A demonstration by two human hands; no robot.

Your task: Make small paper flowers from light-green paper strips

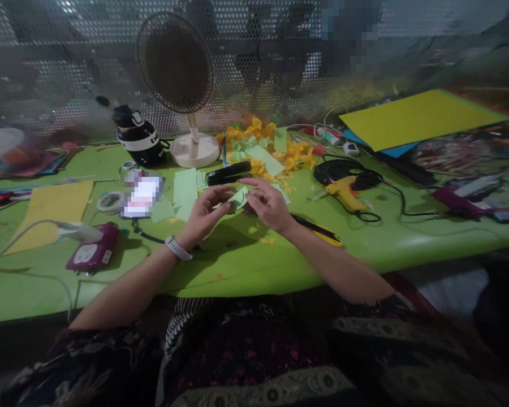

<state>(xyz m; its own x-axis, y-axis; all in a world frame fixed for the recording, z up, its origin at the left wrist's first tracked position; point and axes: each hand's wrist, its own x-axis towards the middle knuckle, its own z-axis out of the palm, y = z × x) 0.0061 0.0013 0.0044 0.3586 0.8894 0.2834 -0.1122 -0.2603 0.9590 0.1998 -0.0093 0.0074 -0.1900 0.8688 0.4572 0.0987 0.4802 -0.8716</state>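
Between my two hands is a small piece of pale green paper point(238, 198), bent or curled along its edge. My left hand point(210, 210) pinches its left side between thumb and fingers. At its right end, the fingertips of my right hand point(268, 204) are closed on the same piece. Just behind the hands lies a black stapler point(229, 172). Pale green paper sheets point(185, 192) rest left of it. Beneath my right wrist sits a yellow and black cutter point(320, 230), partly covered.
Yellow and green paper pieces point(258, 150) are heaped behind the stapler. A fan point(194, 148), a dark bottle point(139, 138) and a lit phone point(142, 196) stand or lie to the left. A yellow glue gun point(346, 192) and its black cord are at the right. Purple power strip point(94, 247) lies front left.
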